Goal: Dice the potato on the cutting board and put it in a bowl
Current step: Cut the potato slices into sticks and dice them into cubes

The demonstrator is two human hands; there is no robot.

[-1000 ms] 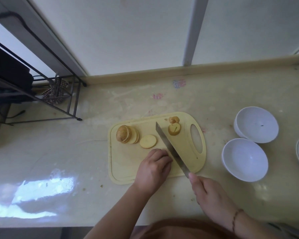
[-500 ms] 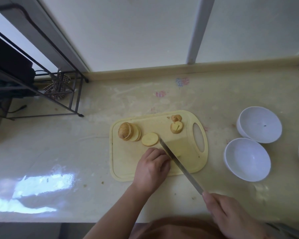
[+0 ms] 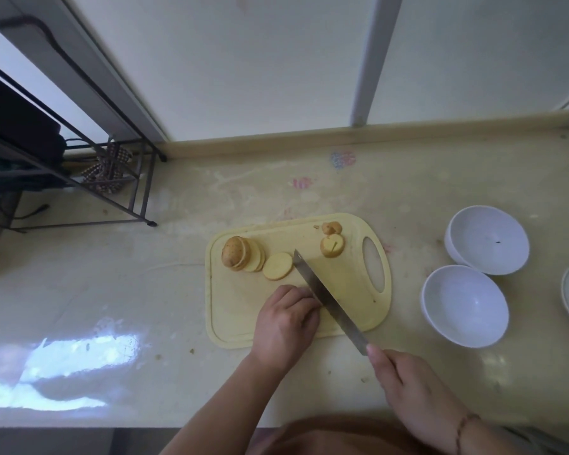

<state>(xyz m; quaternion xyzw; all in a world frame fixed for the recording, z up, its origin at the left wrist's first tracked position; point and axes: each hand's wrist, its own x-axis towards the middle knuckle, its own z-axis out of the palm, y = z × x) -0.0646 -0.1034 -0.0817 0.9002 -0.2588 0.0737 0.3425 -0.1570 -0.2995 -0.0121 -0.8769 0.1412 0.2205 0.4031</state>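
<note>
Pale worktop (image 3: 145,290) — left hand (image 3: 284,326) curls over a hidden slice, knife (image 3: 329,298) just right of its fingers (image 3: 304,298) — right hand (image 3: 408,385) gripping the handle.

Home kitchen | my counter (image 3: 309,192), stained | board (image 3: 243,330) under my left hand (image 3: 284,326) | white bowls (image 3: 463,307) right of my knife (image 3: 329,300) | wire rack (image 3: 112,178) far left

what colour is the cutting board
Pale yellow, seen in the head view: the cutting board.
</note>
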